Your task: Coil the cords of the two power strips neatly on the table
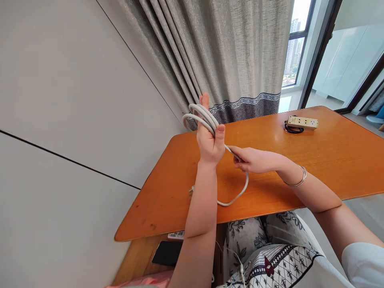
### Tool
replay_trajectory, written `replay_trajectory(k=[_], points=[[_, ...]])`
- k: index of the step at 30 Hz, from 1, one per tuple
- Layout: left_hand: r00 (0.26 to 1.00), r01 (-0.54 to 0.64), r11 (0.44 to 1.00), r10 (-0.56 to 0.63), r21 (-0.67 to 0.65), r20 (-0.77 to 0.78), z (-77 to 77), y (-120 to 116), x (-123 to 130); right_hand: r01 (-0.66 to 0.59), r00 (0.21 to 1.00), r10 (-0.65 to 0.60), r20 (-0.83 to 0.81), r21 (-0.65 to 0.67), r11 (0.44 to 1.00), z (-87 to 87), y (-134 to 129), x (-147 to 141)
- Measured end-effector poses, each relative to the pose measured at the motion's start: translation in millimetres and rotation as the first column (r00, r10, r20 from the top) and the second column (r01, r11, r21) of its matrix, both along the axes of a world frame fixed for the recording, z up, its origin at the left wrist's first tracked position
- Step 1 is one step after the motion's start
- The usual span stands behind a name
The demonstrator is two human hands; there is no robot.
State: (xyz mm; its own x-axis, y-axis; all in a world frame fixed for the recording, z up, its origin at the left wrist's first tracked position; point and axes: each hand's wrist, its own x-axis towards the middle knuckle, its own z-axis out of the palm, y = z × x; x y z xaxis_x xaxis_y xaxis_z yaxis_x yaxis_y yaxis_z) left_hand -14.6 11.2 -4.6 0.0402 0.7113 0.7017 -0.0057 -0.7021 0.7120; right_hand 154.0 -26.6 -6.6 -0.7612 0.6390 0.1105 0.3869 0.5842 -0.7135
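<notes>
A white power cord [207, 116] is wound in several loops around my left hand [210, 140], which is raised above the table. Its fingers point up, partly hidden by the loops, and the thumb stands beside the cord. To the right, my right hand [244, 159] pinches the same cord between thumb and fingers, palm turned down. From there the cord's loose length [240, 194] droops to the tabletop and passes behind my left forearm. A plug-like end [192, 189] lies on the table just left of that forearm.
A cream power strip [303, 122] with a black cable lies at the back right of the orange wooden table [168, 176]. Below the front edge, a dark phone [167, 253] rests on a lower surface. A grey curtain [240, 52] hangs behind; a white panelled wall [66, 100] borders the left.
</notes>
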Motion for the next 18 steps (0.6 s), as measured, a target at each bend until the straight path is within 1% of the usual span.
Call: replay_trajectory(k=[2,3,4,6,7,9,10,11,12,13,15,16,18], points=[[0.990,-0.099,0.987,0.111,0.123,-0.090,-0.3,6.2,-5.0,0.064,0.997,-0.067,0.034,0.101,0.993,5.0,-6.1,1.0],[0.977,-0.141,0.973,0.167,0.184,-0.133,0.0,8.0,-6.3,0.114,0.992,-0.123,0.043,0.165,0.980,7.1,-9.3,1.6],[0.967,-0.159,0.963,0.197,0.217,-0.164,0.6,8.6,-6.8,0.167,0.983,-0.182,0.041,0.240,0.956,8.9,-12.4,2.3],[0.956,-0.145,0.964,0.195,0.224,-0.220,1.9,6.1,-5.4,0.241,0.963,-0.270,0.012,0.411,0.879,10.8,-18.3,4.4],[0.956,-0.113,0.973,0.162,0.200,-0.246,2.8,3.0,-3.9,0.257,0.957,-0.290,-0.010,0.498,0.828,11.2,-20.8,6.0],[0.962,-0.017,0.995,0.044,0.100,-0.268,5.1,-6.0,0.2,0.251,0.958,-0.282,-0.057,0.646,0.721,11.5,-24.5,10.2],[0.969,0.035,0.999,-0.029,0.022,-0.247,6.6,-11.3,2.4,0.243,0.961,-0.262,-0.083,0.702,0.669,11.9,-25.4,12.8],[0.975,0.086,0.994,-0.098,-0.068,-0.199,8.2,-16.7,4.8,0.241,0.964,-0.241,-0.110,0.747,0.620,12.7,-25.7,15.5],[0.979,0.135,0.977,-0.158,-0.166,-0.128,10.0,-21.9,7.0,0.248,0.964,-0.225,-0.141,0.778,0.577,13.9,-25.4,18.3],[0.977,0.187,0.947,-0.206,-0.260,-0.048,11.7,-26.5,9.2,0.266,0.961,-0.216,-0.173,0.797,0.542,15.5,-24.6,21.1],[0.952,0.299,0.860,-0.301,-0.414,0.062,14.5,-33.2,13.2,0.323,0.944,-0.225,-0.241,0.810,0.490,19.1,-21.4,26.6],[0.929,0.353,0.811,-0.362,-0.466,0.073,15.2,-35.3,15.0,0.355,0.933,-0.235,-0.273,0.806,0.473,20.8,-19.2,29.4],[0.863,0.440,0.722,-0.503,-0.534,0.032,15.6,-37.4,18.4,0.405,0.913,-0.250,-0.323,0.791,0.458,23.7,-14.2,35.0]])
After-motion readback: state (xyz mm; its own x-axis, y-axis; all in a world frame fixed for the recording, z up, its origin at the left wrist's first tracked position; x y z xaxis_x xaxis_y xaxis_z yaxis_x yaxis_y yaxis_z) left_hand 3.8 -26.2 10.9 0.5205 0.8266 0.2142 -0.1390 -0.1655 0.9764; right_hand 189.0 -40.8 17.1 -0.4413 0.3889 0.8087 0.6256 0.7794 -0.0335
